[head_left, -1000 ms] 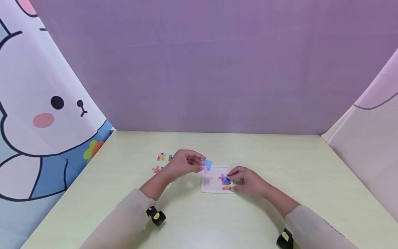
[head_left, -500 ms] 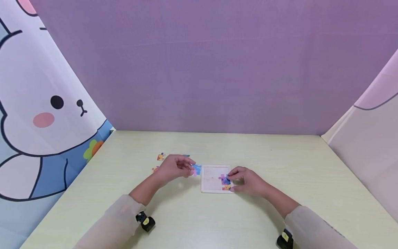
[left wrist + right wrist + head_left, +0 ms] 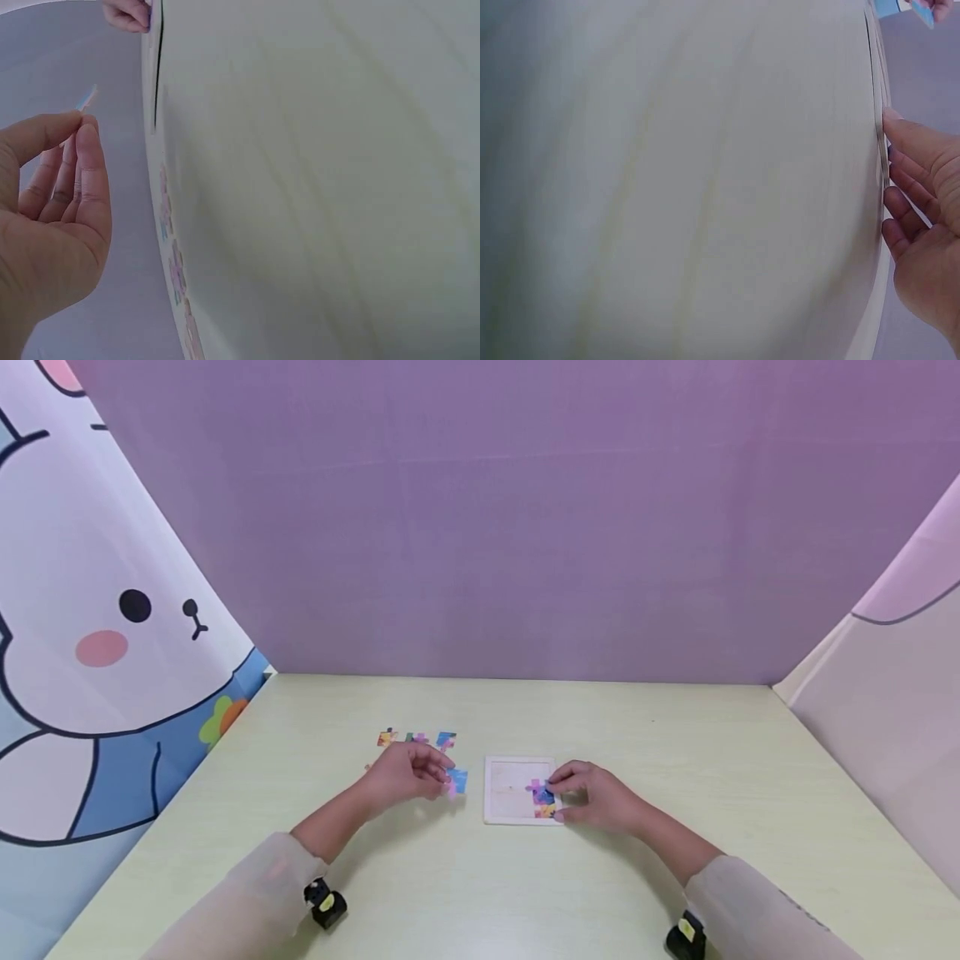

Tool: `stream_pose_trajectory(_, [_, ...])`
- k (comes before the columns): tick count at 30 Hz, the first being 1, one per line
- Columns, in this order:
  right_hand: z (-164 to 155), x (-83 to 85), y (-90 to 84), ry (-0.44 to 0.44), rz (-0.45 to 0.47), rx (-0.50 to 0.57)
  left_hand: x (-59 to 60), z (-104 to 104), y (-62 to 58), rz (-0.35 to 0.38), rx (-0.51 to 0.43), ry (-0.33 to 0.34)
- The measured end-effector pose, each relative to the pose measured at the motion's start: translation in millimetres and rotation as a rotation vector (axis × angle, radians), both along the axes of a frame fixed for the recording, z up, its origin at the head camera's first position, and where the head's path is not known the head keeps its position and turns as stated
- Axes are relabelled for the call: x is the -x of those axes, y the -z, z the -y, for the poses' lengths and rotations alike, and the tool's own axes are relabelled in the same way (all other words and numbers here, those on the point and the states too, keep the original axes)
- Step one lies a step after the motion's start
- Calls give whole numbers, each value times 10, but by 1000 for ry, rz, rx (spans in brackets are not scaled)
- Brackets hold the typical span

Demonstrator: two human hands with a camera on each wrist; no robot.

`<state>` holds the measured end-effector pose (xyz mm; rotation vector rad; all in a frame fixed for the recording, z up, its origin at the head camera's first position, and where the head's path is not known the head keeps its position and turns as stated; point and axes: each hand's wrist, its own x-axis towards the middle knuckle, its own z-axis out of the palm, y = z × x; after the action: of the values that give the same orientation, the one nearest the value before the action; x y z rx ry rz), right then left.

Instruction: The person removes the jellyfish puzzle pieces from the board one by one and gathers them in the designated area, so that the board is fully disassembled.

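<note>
The landmark here is the white puzzle tray point(image 3: 504, 802), which lies flat on the pale table point(image 3: 675, 752) a little right of the middle.

Well to the left of the tray, past the table's edge, hangs a curtain printed with a cartoon rabbit point(image 3: 97, 635). Nearer, on the table left of the tray and a bit beyond it, a short row of loose puzzle pieces point(image 3: 417, 739) lies face up; one more piece peeks out just behind the left wrist, mostly hidden.

The left hand point(image 3: 405, 773) sits just left of the tray, between it and the loose row. Its thumb and fingertips pinch a blue and pink puzzle piece point(image 3: 456, 781), held close to the tray's left edge but apart from it. The left wrist view shows the same pinch point(image 3: 88, 99), with the piece lifted off the table surface.

Inside the tray, toward its right and near side, a small cluster of fitted pieces point(image 3: 543, 797) is already seated; the rest of the tray floor is bare.

The right hand point(image 3: 600, 797) rests at the tray's right edge, fingers loosely bent, with fingertips touching the fitted cluster and the thumb against the tray's near right corner. It presses rather than grasps.
</note>
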<state>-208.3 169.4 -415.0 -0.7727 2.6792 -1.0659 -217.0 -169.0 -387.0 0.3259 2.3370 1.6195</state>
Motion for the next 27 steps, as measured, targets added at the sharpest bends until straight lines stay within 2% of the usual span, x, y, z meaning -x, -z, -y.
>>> stream_pose_trajectory(8, [-4,-16,5,3,9,11,-61,52,106,2,48,35])
stream_pose_trajectory(14, [-9,-18,3,1,-4,5,-49,110,146,-10,106,56])
stream_pose_trajectory(22, [-18,-7,13,1,-11,1,-23,147,147,-81,216,47])
stream_pose_trajectory(27, [-24,-7,12,-10,-10,6,-4,153,145,-136,325,20])
